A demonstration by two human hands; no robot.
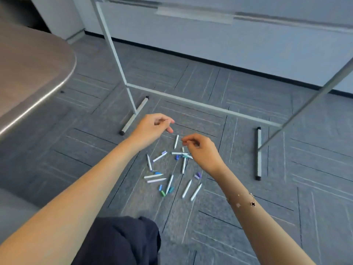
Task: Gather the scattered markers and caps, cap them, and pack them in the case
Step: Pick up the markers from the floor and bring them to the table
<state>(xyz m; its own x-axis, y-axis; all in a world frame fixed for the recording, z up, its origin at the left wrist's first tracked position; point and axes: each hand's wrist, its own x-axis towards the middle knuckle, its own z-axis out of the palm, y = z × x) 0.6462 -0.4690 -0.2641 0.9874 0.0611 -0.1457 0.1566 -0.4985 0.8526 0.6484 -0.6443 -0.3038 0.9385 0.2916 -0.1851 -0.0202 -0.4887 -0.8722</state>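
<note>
Lying loose: markers (172, 165) are spread over the floor (248, 217) in one patch, at all angles, some crossed; white barrels, most seen uncapped.
Caps: small coloured caps (165, 191) are found among the barrels, apart from them, in blue, green and purple; two purple ones (198, 175) lie together near the right wrist.
Case: none is seen in view; its place cannot be told.
Left hand (152, 128): held above the far edge of the patch, palm down, fingers loosely curled and parted, nothing clamped; it is judged to be poised to pick.
Right hand (198, 150): held over the crossed cluster, thumb and fingertips drawn together; whether anything is pinched cannot be told through the blur.
Nearest item: one marker (176, 140) lies between the two hands, touched by neither.
Posture: both arms are stretched down and forward past a dark-clad knee (118, 241), as the things lie low on the floor.
Surroundings: a whiteboard stand (200, 104) is set just behind the patch; a counter (28, 73) is seen at the left, bearing none of the task's things.
Progress: judged barely begun, nothing gathered or capped.
Risk: round barrels are likely to roll if nudged.
</note>
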